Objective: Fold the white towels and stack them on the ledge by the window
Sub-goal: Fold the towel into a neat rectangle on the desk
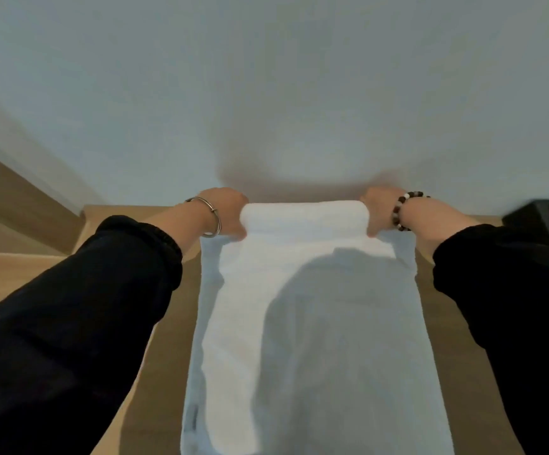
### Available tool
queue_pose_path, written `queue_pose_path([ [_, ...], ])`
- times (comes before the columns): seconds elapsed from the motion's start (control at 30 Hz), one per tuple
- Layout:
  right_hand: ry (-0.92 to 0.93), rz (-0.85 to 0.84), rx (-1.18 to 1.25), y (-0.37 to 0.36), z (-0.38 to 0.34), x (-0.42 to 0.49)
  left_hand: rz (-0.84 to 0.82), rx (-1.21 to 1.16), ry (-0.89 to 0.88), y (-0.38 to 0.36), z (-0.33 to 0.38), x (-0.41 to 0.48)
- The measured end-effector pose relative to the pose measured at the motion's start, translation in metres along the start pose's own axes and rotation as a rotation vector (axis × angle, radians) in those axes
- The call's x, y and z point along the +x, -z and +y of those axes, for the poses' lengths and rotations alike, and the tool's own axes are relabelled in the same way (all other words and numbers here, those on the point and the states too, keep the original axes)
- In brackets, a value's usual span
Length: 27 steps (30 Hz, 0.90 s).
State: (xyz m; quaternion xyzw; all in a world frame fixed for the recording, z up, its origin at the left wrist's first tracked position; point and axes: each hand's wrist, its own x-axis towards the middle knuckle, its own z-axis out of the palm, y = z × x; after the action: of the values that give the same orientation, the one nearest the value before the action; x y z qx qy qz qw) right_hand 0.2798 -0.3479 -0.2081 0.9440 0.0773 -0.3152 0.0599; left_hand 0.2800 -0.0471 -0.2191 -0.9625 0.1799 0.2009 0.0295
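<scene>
Tan surface [164, 372]: towel [315, 323] long axis runs away (far end folded).

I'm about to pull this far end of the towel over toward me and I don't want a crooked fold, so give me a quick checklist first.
1. Left hand grip on the far left corner of the long white cloth towel: ok, fingers curled round it.
2. Right hand grip on the far right corner: ok.
3. Rolled-over far edge level between the hands: ok, it runs straight.
4. Long sides lined up: not ok, a lower layer sticks out along the left side.
5. Near end flat on the light wooden surface: cannot tell, it runs out of view.
6. Black object at the right apart from the towel: ok.
</scene>
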Motion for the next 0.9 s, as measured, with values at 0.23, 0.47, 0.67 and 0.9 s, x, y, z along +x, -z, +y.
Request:
queue_pose_path([
  [0.23,-0.076,0.676,-0.084,0.033,-0.007,-0.066,0.518,0.236,0.096,0.045,0.015,-0.047],
  [0.47,-0.015,1.115,-0.183,-0.022,-0.028,-0.149,0.828,0.253,0.070,0.015,0.044,-0.139],
  [0.67,0.044,1.349,-0.129,-0.121,-0.049,-0.198,0.940,0.161,0.008,-0.062,0.064,-0.195],
  [0.9,0.097,1.043,-0.099,-0.199,-0.062,-0.204,0.574,0.211,0.019,-0.128,0.086,-0.219],
])
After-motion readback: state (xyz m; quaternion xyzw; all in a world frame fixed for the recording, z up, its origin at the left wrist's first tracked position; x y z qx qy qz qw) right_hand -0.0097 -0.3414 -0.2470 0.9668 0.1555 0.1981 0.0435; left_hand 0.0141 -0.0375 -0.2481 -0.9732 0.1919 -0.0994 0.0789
